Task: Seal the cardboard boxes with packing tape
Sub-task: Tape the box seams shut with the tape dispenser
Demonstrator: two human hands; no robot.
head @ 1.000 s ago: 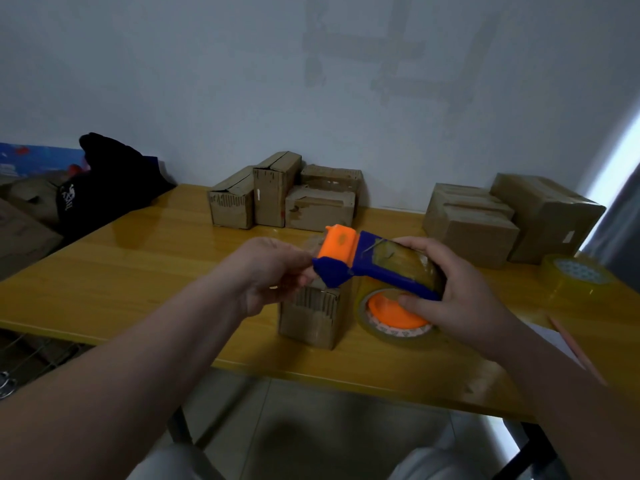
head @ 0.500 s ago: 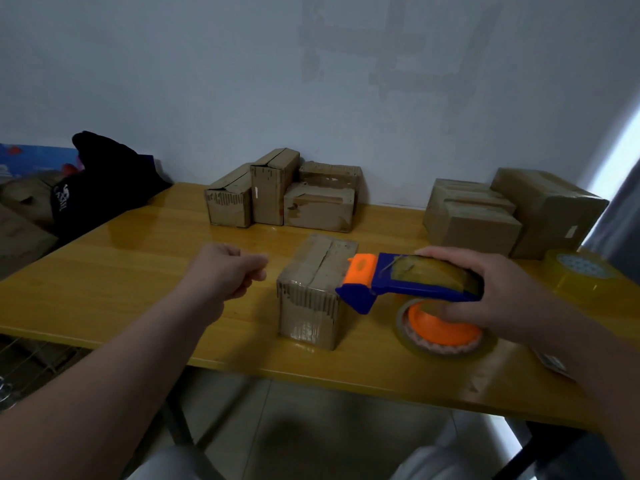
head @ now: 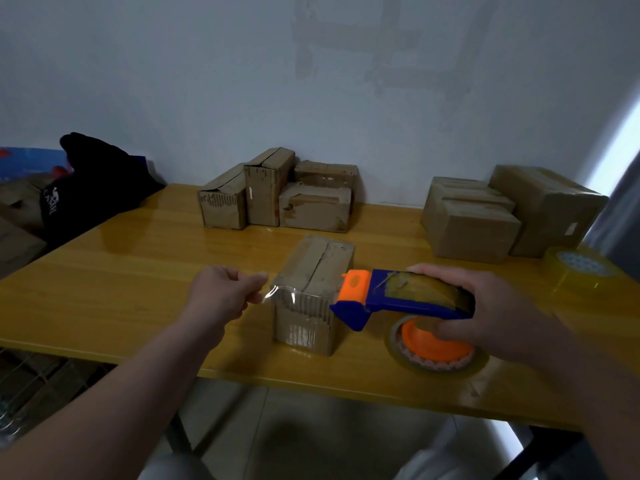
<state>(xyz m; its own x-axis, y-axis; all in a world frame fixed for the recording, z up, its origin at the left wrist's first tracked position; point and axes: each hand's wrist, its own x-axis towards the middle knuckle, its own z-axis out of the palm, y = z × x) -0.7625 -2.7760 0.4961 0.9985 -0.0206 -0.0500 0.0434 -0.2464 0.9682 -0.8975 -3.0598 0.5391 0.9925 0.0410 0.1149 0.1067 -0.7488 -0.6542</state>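
Boxes (head: 313, 209) on yellow table (head: 138, 271) by wall (head: 207, 81)

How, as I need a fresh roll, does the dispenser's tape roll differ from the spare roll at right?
The dispenser roll sits on an orange hub, gripped by the right hand; the spare roll lies flat on the table, untouched. The dispenser roll has a strip drawn out, pinched by the left hand; the spare roll shows none. Both are yellowish tape.

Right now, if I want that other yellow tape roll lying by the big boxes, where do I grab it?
Probably from above, pinching its round outer wall on opposite sides. The spare tape roll lies flat on the table, and a box stands close behind it.
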